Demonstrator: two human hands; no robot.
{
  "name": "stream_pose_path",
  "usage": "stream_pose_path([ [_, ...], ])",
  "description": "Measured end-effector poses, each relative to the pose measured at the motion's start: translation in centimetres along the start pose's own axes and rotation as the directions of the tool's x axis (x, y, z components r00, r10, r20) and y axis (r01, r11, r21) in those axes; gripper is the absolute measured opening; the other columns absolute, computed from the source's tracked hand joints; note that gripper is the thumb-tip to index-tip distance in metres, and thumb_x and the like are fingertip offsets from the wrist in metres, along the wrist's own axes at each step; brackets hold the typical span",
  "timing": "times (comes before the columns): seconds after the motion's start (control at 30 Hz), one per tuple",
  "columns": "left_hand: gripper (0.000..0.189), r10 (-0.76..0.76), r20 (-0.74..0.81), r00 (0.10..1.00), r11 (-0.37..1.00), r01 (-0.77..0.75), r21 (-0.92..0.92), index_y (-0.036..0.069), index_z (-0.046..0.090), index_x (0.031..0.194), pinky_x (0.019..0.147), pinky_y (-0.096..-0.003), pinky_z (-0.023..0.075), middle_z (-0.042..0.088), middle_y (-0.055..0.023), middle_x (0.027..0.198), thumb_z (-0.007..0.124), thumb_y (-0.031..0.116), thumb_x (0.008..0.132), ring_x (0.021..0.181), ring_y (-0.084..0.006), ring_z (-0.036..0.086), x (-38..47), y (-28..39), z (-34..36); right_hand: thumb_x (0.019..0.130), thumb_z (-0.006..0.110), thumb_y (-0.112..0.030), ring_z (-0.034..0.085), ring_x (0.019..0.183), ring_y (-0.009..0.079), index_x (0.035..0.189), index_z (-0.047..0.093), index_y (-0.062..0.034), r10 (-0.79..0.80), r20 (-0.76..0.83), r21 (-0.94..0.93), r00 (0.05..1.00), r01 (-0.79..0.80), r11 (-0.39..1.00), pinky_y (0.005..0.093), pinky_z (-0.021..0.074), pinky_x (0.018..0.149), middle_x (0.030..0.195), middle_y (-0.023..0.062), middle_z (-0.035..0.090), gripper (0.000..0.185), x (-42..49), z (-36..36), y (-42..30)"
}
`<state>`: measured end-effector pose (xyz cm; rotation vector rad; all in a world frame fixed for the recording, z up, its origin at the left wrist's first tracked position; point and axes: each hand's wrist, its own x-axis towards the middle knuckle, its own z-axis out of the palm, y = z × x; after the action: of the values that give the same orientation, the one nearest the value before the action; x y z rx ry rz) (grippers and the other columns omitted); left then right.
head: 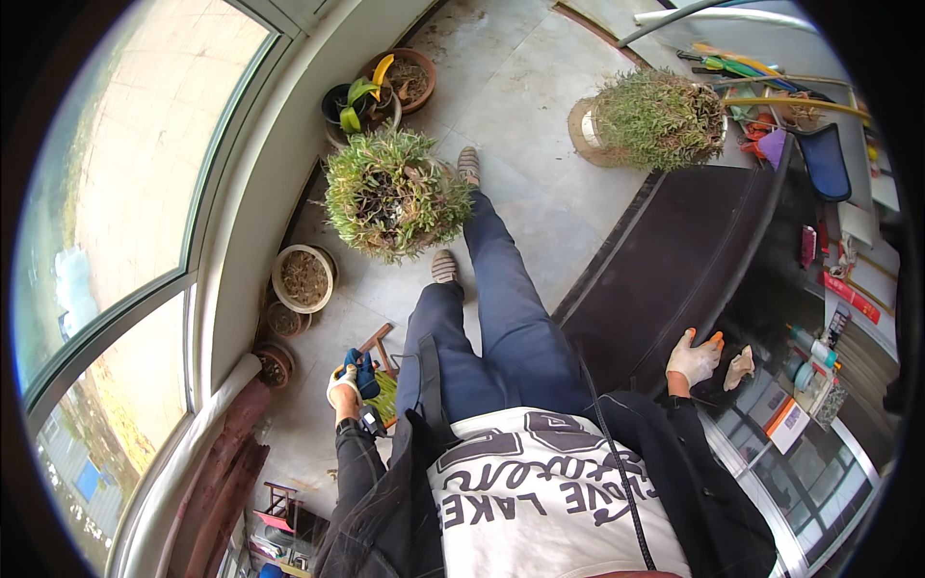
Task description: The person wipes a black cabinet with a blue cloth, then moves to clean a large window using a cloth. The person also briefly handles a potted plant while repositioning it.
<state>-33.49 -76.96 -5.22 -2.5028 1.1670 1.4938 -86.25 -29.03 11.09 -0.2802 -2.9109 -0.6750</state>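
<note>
My left hand (345, 388), in a pale glove, is closed around a dark blue object (363, 373), perhaps a tool's handle; its full shape cannot be told. My right hand (694, 355), in a pale glove with orange fingertips, has its fingers apart and holds nothing. It hovers by the edge of a dark table or cabinet top, beside a crumpled beige piece (738, 367). A bushy potted succulent (397, 195) stands in front of my feet. Another bushy plant (654, 119) in a white pot is farther off at the right.
Along the window wall stand a white-rimmed pot of dry soil (304, 279), smaller pots (274, 365) and a broad-leaved potted plant (354, 105). A small wooden-framed stool (386, 390) is beside my left leg. Boxes and bottles (813, 354) crowd the dark top at right.
</note>
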Motion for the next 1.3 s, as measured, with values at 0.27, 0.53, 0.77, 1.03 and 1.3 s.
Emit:
stream_pose_path([
  [0.27,0.035,-0.009,0.036,0.999,0.999,0.008,0.034,0.009,0.067,0.118,0.077,-0.0338,0.0563,0.07,-0.0065,0.1,0.08,0.024,0.09,0.083,-0.0198,0.066,-1.8,0.5,1.3,0.09,0.066,-0.048,0.05,0.131,0.0366,0.144,0.047,-0.0022,-0.019,-0.034,-0.008,0.999,0.019,1.0,0.0504,0.0467,0.101,0.146,0.0176,0.05,0.073,-0.1,0.8,0.4],
  [0.53,0.033,0.08,0.049,0.996,0.996,-0.078,-0.051,0.005,0.067,0.116,0.084,-0.0328,0.0541,0.069,-0.0063,0.101,0.08,0.02,0.09,0.088,-0.0185,0.064,-2.3,3.3,1.6,0.092,0.063,-0.048,0.052,0.128,0.0376,0.145,0.047,-0.0037,-0.044,-0.066,-0.009,0.997,0.043,0.999,0.0506,0.0469,0.101,0.144,0.0175,0.051,0.071,-0.1,0.9,0.6],
  [0.77,0.033,0.003,0.039,0.999,0.988,-0.009,0.152,0.013,0.066,0.117,0.063,-0.0365,0.0549,0.07,-0.005,0.095,0.08,0.026,0.089,0.076,-0.0195,0.066,0.1,2.6,0.7,0.092,0.065,-0.048,0.051,0.129,0.037,0.144,0.047,-0.0046,-0.01,-0.02,-0.03,1.0,0.009,0.999,0.0506,0.0472,0.101,0.145,0.016,0.051,0.071,-0.1,0.6,0.3],
  [1.03,0.028,-0.037,0.162,0.986,0.99,0.014,0.141,0.008,0.065,0.115,0.076,-0.0299,0.053,0.068,-0.0037,0.095,0.077,0.019,0.092,0.081,-0.0154,0.062,-0.1,3.7,0.5,0.091,0.065,-0.051,0.053,0.127,0.037,0.143,0.049,-0.0022,-0.035,-0.036,0.013,0.999,0.036,0.999,0.0487,0.0484,0.1,0.144,0.0167,0.051,0.073,0.1,0.9,0.9],
  [1.3,0.028,-0.052,0.103,0.993,0.934,0.012,0.357,0.01,0.068,0.114,0.078,-0.0284,0.0516,0.069,-0.0018,0.097,0.078,0.022,0.091,0.083,-0.0146,0.062,-1.4,4.9,1.1,0.09,0.066,-0.055,0.052,0.127,0.0398,0.138,0.05,0.0061,0.011,0.067,-0.025,0.998,-0.01,1.0,0.0493,0.0472,0.102,0.143,0.021,0.051,0.079,0.2,0.8,1.0],
])
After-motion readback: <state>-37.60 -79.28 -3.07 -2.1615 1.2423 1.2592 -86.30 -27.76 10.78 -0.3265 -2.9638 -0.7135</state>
